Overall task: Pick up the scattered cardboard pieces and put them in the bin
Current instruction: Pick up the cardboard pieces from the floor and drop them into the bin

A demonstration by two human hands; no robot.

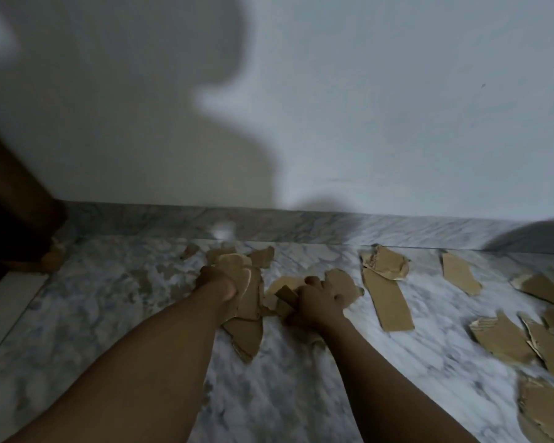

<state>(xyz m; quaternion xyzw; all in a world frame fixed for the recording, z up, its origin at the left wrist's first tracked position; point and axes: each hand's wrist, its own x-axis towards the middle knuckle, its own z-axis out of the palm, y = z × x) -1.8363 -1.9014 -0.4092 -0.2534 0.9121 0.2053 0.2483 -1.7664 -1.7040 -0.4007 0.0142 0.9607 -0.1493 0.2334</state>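
Observation:
Torn brown cardboard pieces lie scattered over the marble floor near the wall. My left hand (216, 284) grips a stack of several cardboard pieces (245, 318) that hangs down toward the floor. My right hand (317, 302) is curled around a few smaller cardboard pieces (339, 282) in the middle of the floor. A long cardboard strip (387, 300) lies just right of that hand. No bin is in view.
More cardboard pieces (499, 338) lie at the right, reaching the frame's edge, and some (386, 262) sit against the marble skirting (301, 225). A dark wooden door frame (16, 199) stands at the left. The white wall is close ahead.

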